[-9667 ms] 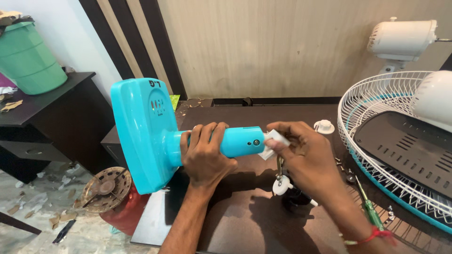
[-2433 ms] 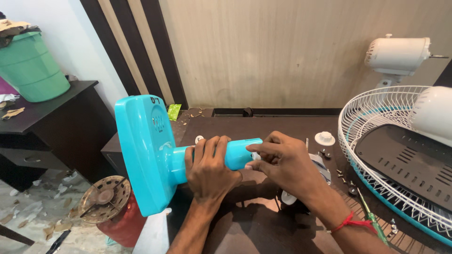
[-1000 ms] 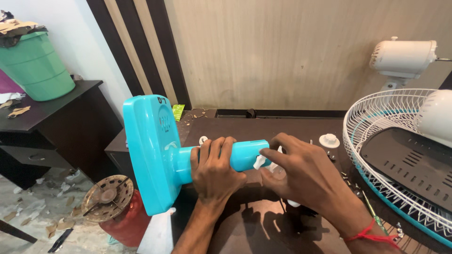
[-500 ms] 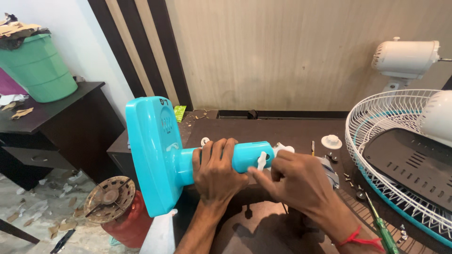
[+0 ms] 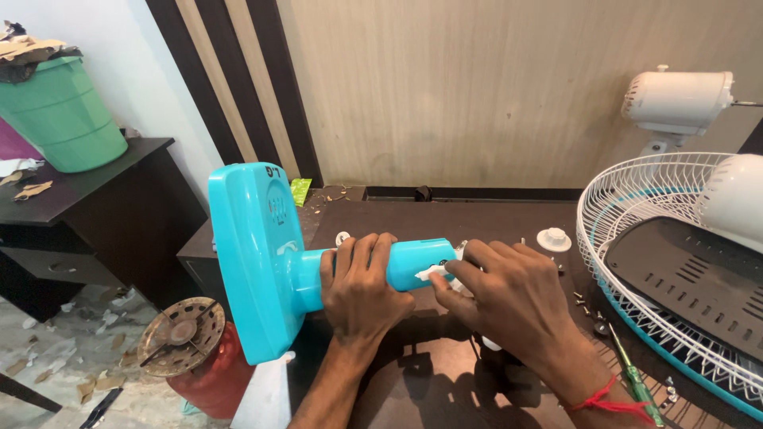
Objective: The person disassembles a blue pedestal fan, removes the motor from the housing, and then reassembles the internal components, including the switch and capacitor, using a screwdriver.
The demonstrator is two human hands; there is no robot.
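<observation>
Head view: left hand (image 5: 362, 286) grips turquoise fan stand (image 5: 262, 254); right hand (image 5: 509, 298) pinches its white end piece (image 5: 433, 272).

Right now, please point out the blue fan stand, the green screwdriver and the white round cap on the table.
blue fan stand (image 5: 253, 262), head view, on its flat base.
green screwdriver (image 5: 633, 383), head view, on its handle.
white round cap (image 5: 554, 238), head view, on its top.

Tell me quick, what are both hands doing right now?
Left hand: closed around the turquoise fan stand.
Right hand: gripping a white part at the stand's end.
</observation>
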